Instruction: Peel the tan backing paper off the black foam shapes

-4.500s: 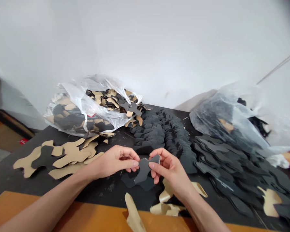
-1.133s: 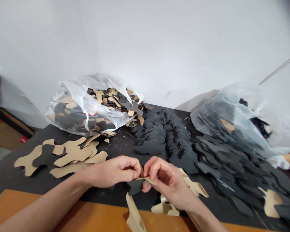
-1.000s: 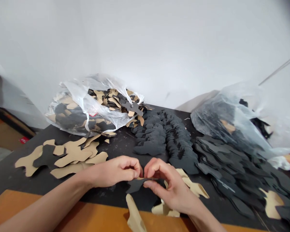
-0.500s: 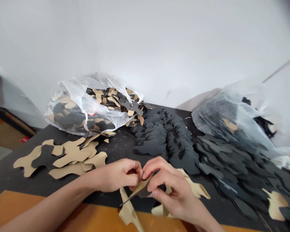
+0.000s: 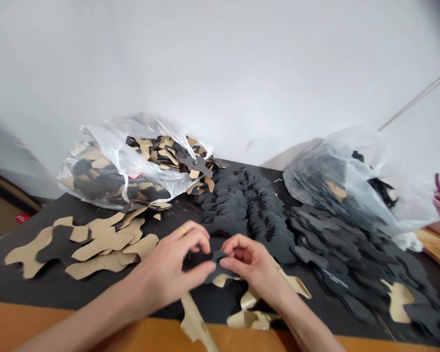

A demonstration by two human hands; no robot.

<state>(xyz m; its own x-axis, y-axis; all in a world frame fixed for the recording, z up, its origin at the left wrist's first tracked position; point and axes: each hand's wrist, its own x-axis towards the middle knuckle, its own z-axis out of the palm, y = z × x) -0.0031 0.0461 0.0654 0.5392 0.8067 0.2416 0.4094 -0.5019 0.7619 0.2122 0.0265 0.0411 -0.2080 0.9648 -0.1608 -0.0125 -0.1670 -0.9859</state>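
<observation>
Both hands meet over one flat black die-cut foam piece (image 5: 215, 259): our left hand (image 5: 168, 269) and right hand (image 5: 251, 266) pinch its opposite edges, fingertips clamped, lifting it clear of the black tabletop (image 5: 14, 283) for handling.

No text, label or number can be read anywhere.

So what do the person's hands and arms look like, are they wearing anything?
Both arms are bare, with no sleeves showing and no gloves. The left hand wears a thin gold-coloured ring on one finger. The right hand has no ring or watch that can be seen.
</observation>
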